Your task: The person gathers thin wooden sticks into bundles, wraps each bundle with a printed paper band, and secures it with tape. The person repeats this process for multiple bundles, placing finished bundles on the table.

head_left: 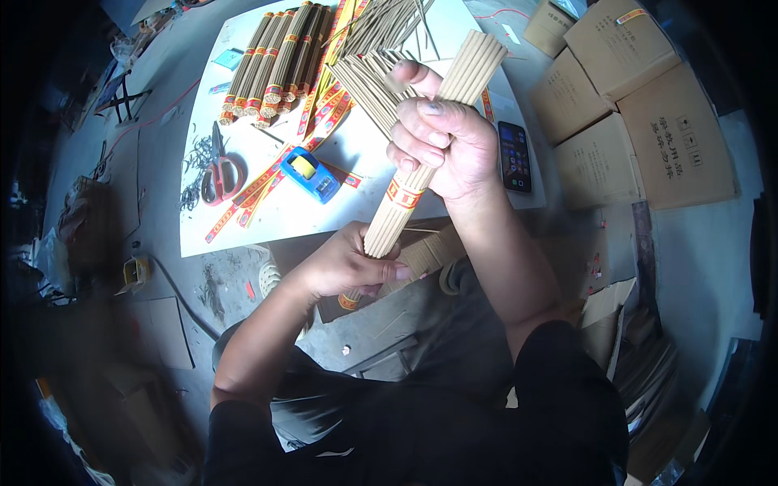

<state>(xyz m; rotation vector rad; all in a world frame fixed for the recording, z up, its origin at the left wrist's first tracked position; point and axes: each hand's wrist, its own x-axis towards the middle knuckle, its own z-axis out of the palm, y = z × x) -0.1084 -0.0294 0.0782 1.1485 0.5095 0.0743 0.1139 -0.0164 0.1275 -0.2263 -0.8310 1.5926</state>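
One tabletop (366, 158) is spreading beyond the right hand (455, 150), whose closed fingers are gripping one stick bundle (387, 225). The left hand (342, 264) is touching its lower end, closure unclear. Left of the right fingers one pair of scissors (218, 159) is lying, right one phone (515, 158), left one tape dispenser (314, 180).

Stick bundles (279, 58), scissors (217, 154), a tape dispenser (319, 183) and cardboard cartons (598, 160) show a small workshop.
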